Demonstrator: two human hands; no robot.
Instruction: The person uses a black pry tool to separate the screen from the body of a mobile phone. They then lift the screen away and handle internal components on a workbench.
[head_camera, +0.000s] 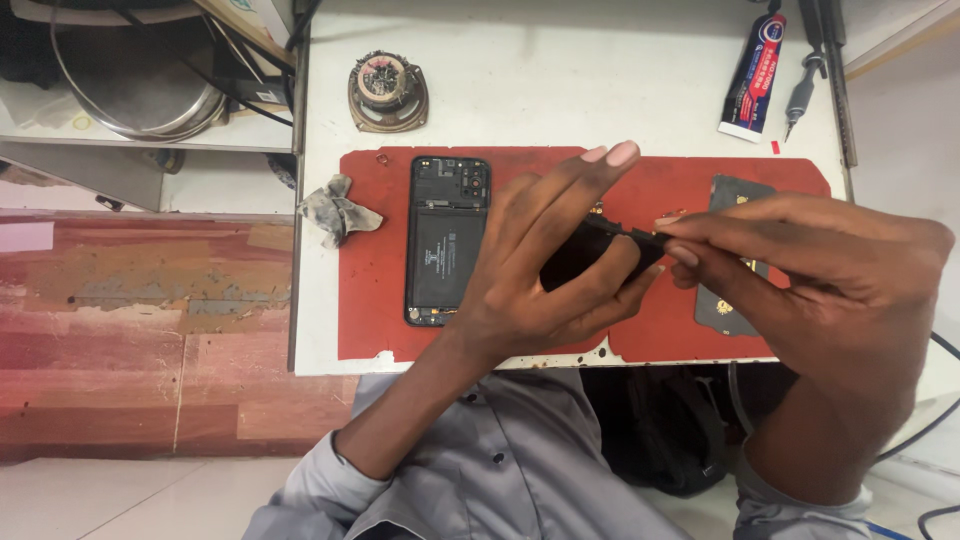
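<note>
My left hand (545, 265) holds a small black flat part (590, 252) over the red work mat (375, 270). My right hand (820, 280) pinches the right end of that same black part with thumb and forefinger. To the left of my hands an opened phone (446, 240) lies flat on the mat, its battery and circuit board exposed. A dark back cover (735, 195) lies on the mat under my right hand, partly hidden.
A crumpled grey cloth (337, 210) rests at the mat's left edge. A small round speaker (387, 92) sits on the white table (560, 80) behind it. A glue tube (753, 75) and a screwdriver (800, 95) lie far right. Metal bowl (140, 85) on a left shelf.
</note>
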